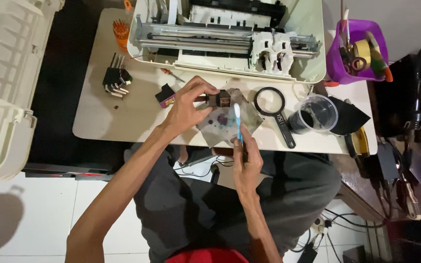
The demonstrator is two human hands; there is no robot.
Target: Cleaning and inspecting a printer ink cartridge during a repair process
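My left hand (189,104) grips a small dark ink cartridge (221,99) and holds it down on a stained grey cloth (227,122) in the middle of the low table (108,117). My right hand (247,163) holds a blue toothbrush (239,122) upright near the table's front edge. Its white bristle head sits just right of the cartridge, over purple ink blots on the cloth. A second cartridge (166,95), black with a magenta label, lies just left of my left hand.
An opened white printer (230,39) fills the back of the table. A black magnifying glass (275,109) and a clear cup of dark liquid (315,114) stand right of the cloth. Hex keys (115,78) lie at the left. A purple tub (359,48) holds tape rolls.
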